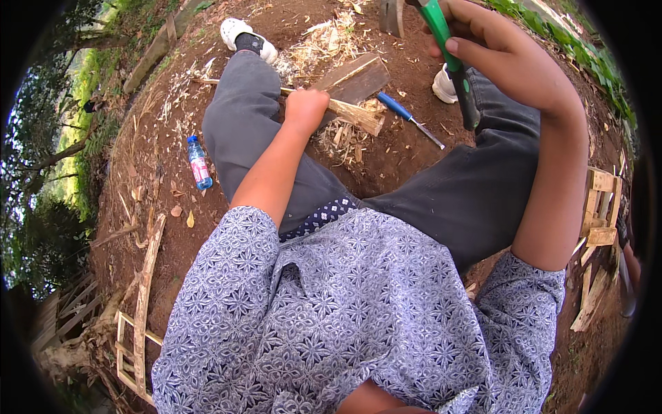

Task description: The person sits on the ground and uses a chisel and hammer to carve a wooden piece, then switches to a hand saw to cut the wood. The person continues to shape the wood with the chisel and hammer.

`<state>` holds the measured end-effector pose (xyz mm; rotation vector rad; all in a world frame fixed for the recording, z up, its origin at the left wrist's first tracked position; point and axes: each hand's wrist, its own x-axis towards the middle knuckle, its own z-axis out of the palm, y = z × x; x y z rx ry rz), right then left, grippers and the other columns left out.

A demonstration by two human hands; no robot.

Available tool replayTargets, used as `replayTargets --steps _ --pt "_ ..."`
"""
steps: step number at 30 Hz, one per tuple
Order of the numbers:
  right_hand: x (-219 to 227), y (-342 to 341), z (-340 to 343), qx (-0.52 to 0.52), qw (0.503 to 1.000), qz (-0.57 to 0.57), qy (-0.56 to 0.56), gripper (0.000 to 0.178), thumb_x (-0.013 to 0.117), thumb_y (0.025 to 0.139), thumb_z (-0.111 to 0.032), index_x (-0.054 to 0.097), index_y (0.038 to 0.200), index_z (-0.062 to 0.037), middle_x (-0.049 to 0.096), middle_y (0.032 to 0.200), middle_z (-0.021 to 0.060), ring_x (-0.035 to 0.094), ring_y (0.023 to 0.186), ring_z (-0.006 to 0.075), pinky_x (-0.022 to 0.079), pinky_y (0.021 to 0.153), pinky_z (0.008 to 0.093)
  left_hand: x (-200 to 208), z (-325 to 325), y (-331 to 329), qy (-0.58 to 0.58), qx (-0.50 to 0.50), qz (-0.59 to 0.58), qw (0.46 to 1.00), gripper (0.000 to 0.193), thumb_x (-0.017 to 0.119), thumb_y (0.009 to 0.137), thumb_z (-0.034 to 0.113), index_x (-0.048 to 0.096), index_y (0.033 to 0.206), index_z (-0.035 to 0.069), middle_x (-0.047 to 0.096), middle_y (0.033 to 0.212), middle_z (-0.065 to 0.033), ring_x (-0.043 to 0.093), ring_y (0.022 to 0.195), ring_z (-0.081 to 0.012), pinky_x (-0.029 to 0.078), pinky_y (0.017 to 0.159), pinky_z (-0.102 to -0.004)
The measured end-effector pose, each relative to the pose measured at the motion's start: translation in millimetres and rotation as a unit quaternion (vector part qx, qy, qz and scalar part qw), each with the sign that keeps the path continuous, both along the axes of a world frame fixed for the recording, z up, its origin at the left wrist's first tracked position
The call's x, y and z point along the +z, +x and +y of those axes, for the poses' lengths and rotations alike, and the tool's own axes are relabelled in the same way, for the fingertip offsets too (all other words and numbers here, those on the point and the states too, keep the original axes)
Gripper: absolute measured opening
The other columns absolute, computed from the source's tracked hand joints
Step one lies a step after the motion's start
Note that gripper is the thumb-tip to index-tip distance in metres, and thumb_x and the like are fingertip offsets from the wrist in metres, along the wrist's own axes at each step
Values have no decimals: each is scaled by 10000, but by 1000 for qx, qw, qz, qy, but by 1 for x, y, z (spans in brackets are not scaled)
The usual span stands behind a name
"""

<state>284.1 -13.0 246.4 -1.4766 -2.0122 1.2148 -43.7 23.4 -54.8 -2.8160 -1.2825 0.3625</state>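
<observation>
My left hand (307,109) is closed around a long piece of pale split wood (358,116), whose thick end points right between my legs. Beside that wood, a dark, flat wooden board (358,79) lies on the ground. Raised at the upper right, my right hand (486,34) grips a hatchet by its green and black handle (452,55). Its metal blade (391,17) hangs left of the handle, and the top of the head is cut off by the picture's edge. A blue-handled chisel (396,107) rests on the soil right of the wood.
Wood shavings (331,41) litter the brown soil around my feet. A blue-capped plastic bottle (198,163) lies left of my leg. Slatted wooden frames stand at the lower left (126,352) and right (602,207). Part of another person's hand (631,264) appears at the right rim.
</observation>
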Motion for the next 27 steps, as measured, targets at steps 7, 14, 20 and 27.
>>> replayTargets --steps 7,14,20,27 --pt "-32 8 2 53 994 93 -25 255 500 1042 -13 537 1292 15 647 1104 77 636 1071 141 495 987 311 38 8 15 -133 -1 77 988 122 652 835 56 765 881 64 758 889 -137 760 842 -325 619 722 -434" --pt "-37 4 0 88 992 79 -41 241 497 1049 -27 541 1282 18 631 1100 59 597 1063 117 483 975 306 26 22 9 -137 0 63 989 157 650 865 68 742 993 75 749 963 -152 745 938 -334 612 775 -443" --pt "-17 -7 -1 -22 995 6 -101 175 533 1008 -25 560 1179 3 642 988 51 597 925 129 502 841 315 33 38 9 -180 -49 87 979 203 713 878 189 716 1048 79 741 979 -153 725 976 -349 592 815 -469" --pt "-20 10 -2 -50 994 48 -81 152 518 990 39 555 1131 -1 632 987 51 585 917 120 493 831 303 49 58 27 -280 -60 126 950 546 826 807 335 664 1289 135 733 1132 -140 696 1076 -335 558 915 -465"
